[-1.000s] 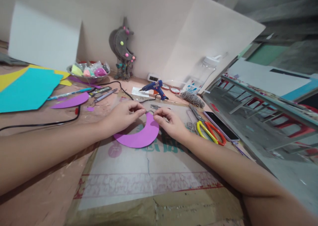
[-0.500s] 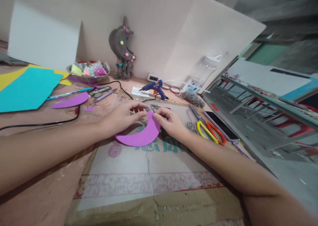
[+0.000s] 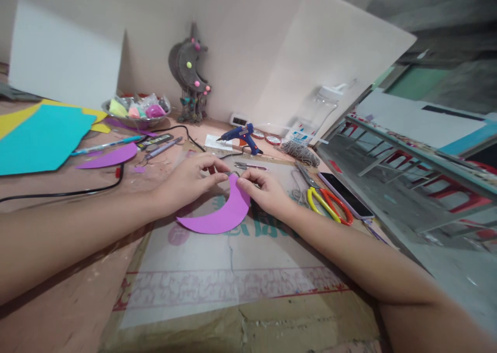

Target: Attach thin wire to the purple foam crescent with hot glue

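Note:
A purple foam-sheet crescent (image 3: 223, 216) is held up above the cardboard mat, its horns pointing up and to the left. My right hand (image 3: 262, 187) pinches its upper end between thumb and index finger. On the other side of that same tip, my left hand (image 3: 198, 177) has thumb and index finger closed together. A short grey-brown strand (image 3: 235, 173) arches between the fingertips of both hands. Whether the left fingers grip the strand or the crescent's tip is too small to tell.
Beyond the hands lie a blue glue gun (image 3: 243, 135), small tweezers-like snips (image 3: 250, 166) and grey yarn (image 3: 298, 152). Scissors (image 3: 328, 205) and a phone (image 3: 347, 195) are at right. Foam sheets (image 3: 42, 138), a purple offcut (image 3: 111, 156) and a bowl (image 3: 135, 120) stand left. A moon decoration (image 3: 190, 68) leans behind.
The crescent has tilted slightly, its lower left horn shifting down and left. Both hands remain at its upper tip, with the left fingertips a little closer to it.

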A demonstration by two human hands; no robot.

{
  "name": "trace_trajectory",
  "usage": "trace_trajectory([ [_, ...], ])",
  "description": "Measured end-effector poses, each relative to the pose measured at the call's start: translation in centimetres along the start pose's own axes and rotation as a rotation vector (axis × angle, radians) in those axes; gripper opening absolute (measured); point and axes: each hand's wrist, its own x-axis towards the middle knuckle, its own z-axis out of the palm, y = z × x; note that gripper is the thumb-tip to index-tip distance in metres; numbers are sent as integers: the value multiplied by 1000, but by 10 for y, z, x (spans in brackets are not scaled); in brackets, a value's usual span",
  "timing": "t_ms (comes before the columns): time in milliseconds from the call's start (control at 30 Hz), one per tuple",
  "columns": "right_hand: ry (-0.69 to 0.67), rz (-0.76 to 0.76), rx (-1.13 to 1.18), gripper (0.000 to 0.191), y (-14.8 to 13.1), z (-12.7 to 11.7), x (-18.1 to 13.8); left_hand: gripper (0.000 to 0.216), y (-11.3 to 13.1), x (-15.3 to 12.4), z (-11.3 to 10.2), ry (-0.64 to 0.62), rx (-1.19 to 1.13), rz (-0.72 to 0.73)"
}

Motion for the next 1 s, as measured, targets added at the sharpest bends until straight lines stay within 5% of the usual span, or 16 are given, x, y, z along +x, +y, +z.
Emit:
trace_trajectory([
  [1000, 41, -12, 89, 27, 0, 1, 0, 27, -3, 1, 3, 41, 8, -42],
])
